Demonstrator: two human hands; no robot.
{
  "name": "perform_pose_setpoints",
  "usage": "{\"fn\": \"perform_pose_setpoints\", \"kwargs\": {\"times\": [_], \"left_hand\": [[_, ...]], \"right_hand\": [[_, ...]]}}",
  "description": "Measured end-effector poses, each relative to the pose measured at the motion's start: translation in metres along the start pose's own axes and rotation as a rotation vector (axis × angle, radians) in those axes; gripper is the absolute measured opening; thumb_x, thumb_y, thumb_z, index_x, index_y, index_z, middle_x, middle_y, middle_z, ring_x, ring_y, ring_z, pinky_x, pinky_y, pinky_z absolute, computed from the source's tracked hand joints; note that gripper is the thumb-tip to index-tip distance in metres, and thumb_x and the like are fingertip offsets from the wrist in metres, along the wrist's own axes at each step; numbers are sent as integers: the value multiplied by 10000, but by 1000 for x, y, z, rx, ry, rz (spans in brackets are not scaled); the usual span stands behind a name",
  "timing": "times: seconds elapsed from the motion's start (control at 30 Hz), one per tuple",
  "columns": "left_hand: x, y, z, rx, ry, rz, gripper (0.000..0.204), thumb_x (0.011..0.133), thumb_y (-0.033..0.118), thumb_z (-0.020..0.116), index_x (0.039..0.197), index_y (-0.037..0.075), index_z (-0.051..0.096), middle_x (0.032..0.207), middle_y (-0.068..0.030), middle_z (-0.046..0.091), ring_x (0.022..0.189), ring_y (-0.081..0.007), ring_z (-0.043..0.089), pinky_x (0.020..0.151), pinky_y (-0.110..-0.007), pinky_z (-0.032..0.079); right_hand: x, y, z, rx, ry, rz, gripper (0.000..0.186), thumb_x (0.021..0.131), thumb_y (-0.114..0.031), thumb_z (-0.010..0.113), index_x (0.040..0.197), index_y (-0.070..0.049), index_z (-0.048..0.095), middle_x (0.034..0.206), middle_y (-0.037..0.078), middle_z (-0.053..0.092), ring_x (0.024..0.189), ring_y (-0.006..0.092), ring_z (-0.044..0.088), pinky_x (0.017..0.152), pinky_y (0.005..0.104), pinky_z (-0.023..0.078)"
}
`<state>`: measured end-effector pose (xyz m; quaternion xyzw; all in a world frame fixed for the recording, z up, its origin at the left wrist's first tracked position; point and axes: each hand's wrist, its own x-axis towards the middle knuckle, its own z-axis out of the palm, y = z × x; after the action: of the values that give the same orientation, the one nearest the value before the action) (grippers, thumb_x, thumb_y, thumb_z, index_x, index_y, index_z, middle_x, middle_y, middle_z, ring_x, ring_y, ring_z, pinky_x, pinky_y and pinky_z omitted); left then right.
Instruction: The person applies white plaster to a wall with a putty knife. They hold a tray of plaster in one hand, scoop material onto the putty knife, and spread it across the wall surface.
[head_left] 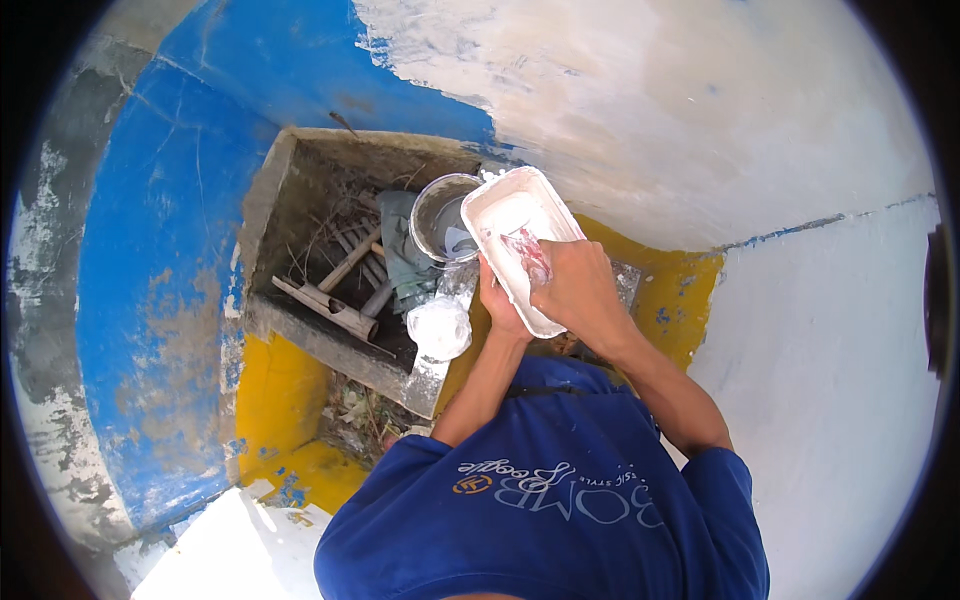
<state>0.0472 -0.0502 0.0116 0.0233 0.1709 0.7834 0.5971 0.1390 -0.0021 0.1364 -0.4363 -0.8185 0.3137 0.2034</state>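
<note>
A white rectangular tray (549,197), with white paste-like stuff (512,212) inside, is in front of my chest. My left hand (500,303) grips its near left side, the fingers partly hidden beneath it. Reaching over the tray's right rim, my right hand (583,285) is closed on a crumpled red-and-white piece (524,250), which looks like a plastic packet. Its lower part is covered by my fingers. Just left of the tray stands a round bucket (425,208) with greyish liquid in it. Nearer to me sits a white round bundle (438,328), apparently a plastic bag.
Behind the bucket's left side, a concrete trough (325,345) holds bamboo pieces (350,262), twigs and a grey-green cloth (402,250). Blue wall (170,240) rises at left, patchy white wall (680,110) at right. Yellow paint (668,300) covers the lower wall.
</note>
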Motion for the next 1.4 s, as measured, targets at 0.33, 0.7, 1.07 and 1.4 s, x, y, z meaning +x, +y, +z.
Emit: {"fn": "perform_pose_setpoints", "kwargs": {"times": [0.33, 0.7, 1.07, 1.4], "left_hand": [[-1, -6, 12, -24, -110, 8, 597, 1007, 496, 316, 1442, 90, 366, 1400, -108, 477, 1268, -277, 476, 1085, -442, 365], [0, -12, -3, -100, -185, -37, 616, 1004, 505, 310, 1458, 90, 349, 1429, -104, 454, 1286, -283, 461, 1095, -446, 351], [0, -12, 6, -53, -102, -11, 598, 1012, 493, 298, 1449, 90, 362, 1404, -108, 480, 1268, -273, 479, 1087, -440, 364], [2, -14, 9, -56, -71, -8, 578, 1013, 473, 312, 1444, 93, 373, 1401, -109, 482, 1270, -277, 476, 1084, -433, 369]], "right_hand": [[17, 6, -17, -31, 14, -49, 215, 575, -76, 615, 728, 72, 646, 645, 291, 586, 622, 457, 598, 615, 491, 498], [9, -1, -16, -30, -24, -95, 217, 572, -73, 612, 726, 80, 623, 645, 299, 577, 622, 470, 572, 614, 499, 477], [22, 12, -17, -52, 26, -41, 231, 556, -73, 619, 733, 74, 636, 647, 289, 584, 638, 468, 581, 630, 496, 486], [19, 5, -19, -7, 48, -52, 236, 551, -83, 617, 727, 74, 627, 628, 298, 566, 615, 490, 561, 613, 494, 486]]}}
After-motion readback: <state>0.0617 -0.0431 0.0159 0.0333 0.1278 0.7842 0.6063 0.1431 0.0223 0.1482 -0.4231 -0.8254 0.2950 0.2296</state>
